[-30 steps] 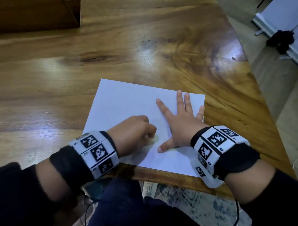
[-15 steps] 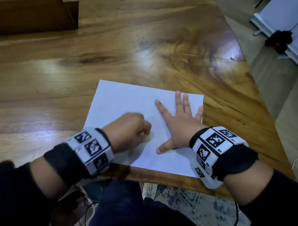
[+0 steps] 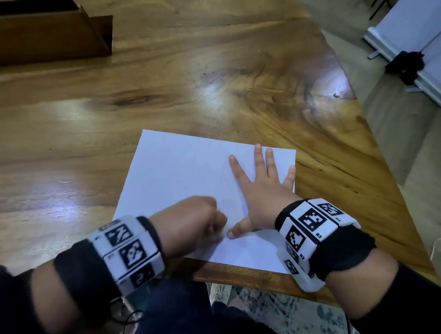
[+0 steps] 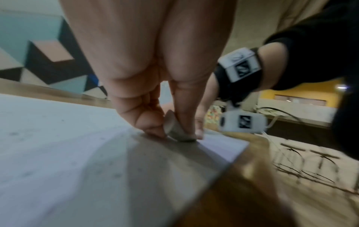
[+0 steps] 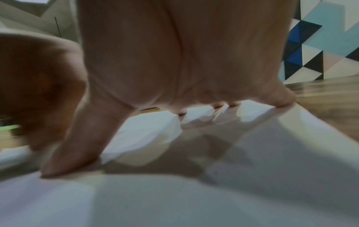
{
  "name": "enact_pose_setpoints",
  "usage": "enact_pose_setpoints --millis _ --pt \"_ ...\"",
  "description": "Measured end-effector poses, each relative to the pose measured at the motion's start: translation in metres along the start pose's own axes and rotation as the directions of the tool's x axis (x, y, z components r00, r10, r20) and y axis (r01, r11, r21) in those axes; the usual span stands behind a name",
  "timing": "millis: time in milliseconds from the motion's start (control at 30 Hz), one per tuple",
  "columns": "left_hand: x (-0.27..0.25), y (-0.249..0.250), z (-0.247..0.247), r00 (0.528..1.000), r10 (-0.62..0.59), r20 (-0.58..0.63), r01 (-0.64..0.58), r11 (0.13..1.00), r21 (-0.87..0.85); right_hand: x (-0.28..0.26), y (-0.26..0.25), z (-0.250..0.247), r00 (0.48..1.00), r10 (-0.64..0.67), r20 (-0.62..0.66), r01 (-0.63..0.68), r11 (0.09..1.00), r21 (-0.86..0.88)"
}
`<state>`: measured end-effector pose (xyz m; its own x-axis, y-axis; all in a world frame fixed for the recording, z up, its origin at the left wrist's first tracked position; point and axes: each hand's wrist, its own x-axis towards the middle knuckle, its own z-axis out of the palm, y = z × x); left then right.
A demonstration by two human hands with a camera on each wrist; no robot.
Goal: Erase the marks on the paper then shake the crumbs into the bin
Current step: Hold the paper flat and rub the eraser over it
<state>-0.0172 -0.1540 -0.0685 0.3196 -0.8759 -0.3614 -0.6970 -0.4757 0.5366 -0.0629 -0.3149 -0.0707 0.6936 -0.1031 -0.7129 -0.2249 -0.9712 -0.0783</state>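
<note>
**A:** Why is the left hand (image 3: pixel 191 222) bunched up like that?

**B:** It's pinching a small grey eraser (image 4: pixel 175 130) between thumb and fingertips, its bottom edge pressed to the paper (image 3: pixel 187 173). A tight pinch low on the eraser looks meant to keep it from rolling while it rubs. In the head view the eraser is hidden under the knuckles; only the left wrist view shows it.

**A:** And the right hand (image 3: pixel 262 188)?

**B:** Flat, fingers spread and straight, palm down on the right part of the sheet, gripping nothing. I'd say it's there as a weight, so the sheet doesn't slide or crumple under the rubbing. Its thumb reaches toward the left hand, pinning the paper just beside the spot being worked.

**A:** Where does the sheet lie?

**B:** On the wooden desk (image 3: pixel 161 81), slightly skewed, its near edge about level with the desk's near edge, close to the person. That keeps both wrists over it without stretching.

**A:** Any marks left?

**B:** I can't make out clear ones; the left wrist view shows faint specks, which could be crumbs or pencil traces.

**A:** And the bin?

**B:** A wire basket (image 4: pixel 310 169) shows blurred below the desk edge on the left wrist view. It may be the bin, though I can't be sure. Shaking hasn't begun; the sheet lies flat.
</note>
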Motion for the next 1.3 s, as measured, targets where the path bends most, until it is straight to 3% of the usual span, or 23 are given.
enact_pose_setpoints --millis 100,233,300,400,467,500,600,667,733,800,1000,1100,1167,1233,1300 --pt "0.001 -0.001 -0.004 0.997 0.013 0.07 -0.013 1.0 0.003 0.001 0.0 0.001 1.0 0.003 -0.008 -0.003 1.0 0.003" --pt "0.039 -0.016 -0.031 0.979 -0.116 -0.17 0.124 0.992 0.035 0.001 0.0 0.001 1.0 0.012 -0.013 -0.011 1.0 0.01" --pt "0.04 -0.018 -0.032 0.973 -0.136 -0.188 0.144 0.989 0.027 0.0 0.0 0.001 1.0 0.016 -0.013 -0.015 1.0 0.017" --pt "0.011 -0.005 -0.017 0.999 -0.034 -0.002 0.034 0.998 0.046 0.0 0.001 0.001 1.0 0.01 -0.018 -0.009 0.999 0.033" --pt "-0.002 0.001 -0.009 0.989 0.019 0.147 -0.023 0.999 0.022 -0.001 0.001 0.0 1.0 0.009 -0.012 -0.008 0.999 0.039" --pt "-0.001 0.0 -0.011 0.987 0.027 0.156 -0.031 0.999 0.021 -0.001 0.001 0.0 1.0 0.009 -0.01 -0.008 0.999 0.038" --pt "0.023 -0.015 -0.03 0.998 -0.051 -0.042 0.053 0.997 0.064 -0.001 0.001 0.0 1.0 0.011 -0.011 -0.011 1.0 0.028" --pt "0.04 -0.028 -0.049 0.959 -0.155 -0.238 0.161 0.987 0.007 0.0 0.0 0.0 1.0 0.013 -0.008 -0.013 1.0 0.027" --pt "0.054 -0.038 -0.066 0.917 -0.238 -0.319 0.212 0.971 -0.115 0.0 0.0 -0.002 1.0 0.016 -0.005 -0.016 1.0 0.023" --pt "0.065 -0.04 -0.074 0.908 -0.265 -0.325 0.219 0.961 -0.17 0.0 -0.001 -0.002 1.0 0.017 -0.003 -0.017 1.0 0.025" --pt "0.078 -0.032 -0.064 0.932 -0.2 -0.304 0.189 0.98 -0.065 -0.001 -0.001 -0.003 1.0 0.018 0.007 -0.018 1.0 0.022" --pt "0.06 -0.029 -0.056 0.986 -0.136 -0.092 0.136 0.991 -0.008 -0.001 -0.001 -0.003 1.0 0.018 0.006 -0.018 0.999 0.027" --pt "0.055 -0.029 -0.057 0.989 -0.144 0.022 0.143 0.99 0.015 -0.001 -0.001 -0.003 1.0 0.022 0.006 -0.022 0.999 0.029" --pt "0.063 -0.03 -0.064 0.986 -0.156 -0.058 0.157 0.988 0.014 -0.001 -0.001 -0.003 1.0 0.023 0.006 -0.023 0.999 0.029" --pt "0.075 -0.032 -0.072 0.957 -0.165 -0.237 0.177 0.984 0.029 0.0 -0.001 -0.003 1.0 0.023 0.009 -0.024 0.999 0.024"
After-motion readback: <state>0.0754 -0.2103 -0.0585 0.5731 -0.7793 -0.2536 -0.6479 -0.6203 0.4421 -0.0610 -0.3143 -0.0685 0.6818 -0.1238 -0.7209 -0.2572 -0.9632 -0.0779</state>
